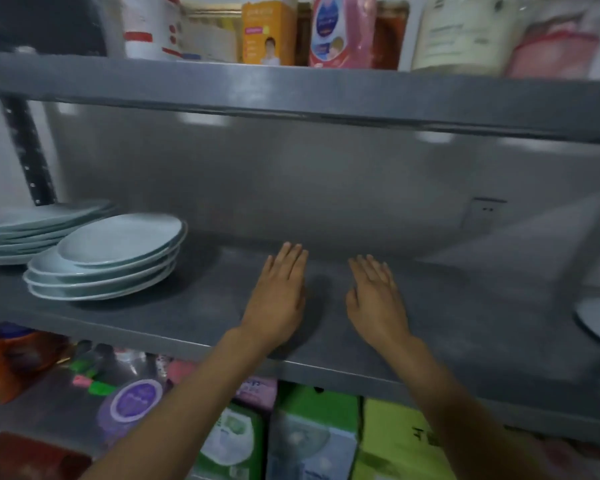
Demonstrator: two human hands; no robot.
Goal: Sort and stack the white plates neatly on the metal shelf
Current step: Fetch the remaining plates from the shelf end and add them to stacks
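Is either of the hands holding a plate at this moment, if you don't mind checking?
No, the left hand and right hand lie flat and empty over the shelf, apart from the plates.

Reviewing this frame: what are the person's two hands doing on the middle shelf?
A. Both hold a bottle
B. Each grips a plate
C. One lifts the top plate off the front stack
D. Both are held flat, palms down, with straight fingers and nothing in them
D. The left hand and right hand lie flat and empty over the bare shelf, apart from the front plate stack.

Both hands — left hand (277, 299), right hand (374, 299) — lie flat on the metal shelf (465, 323) beside stacked plates (108, 261).
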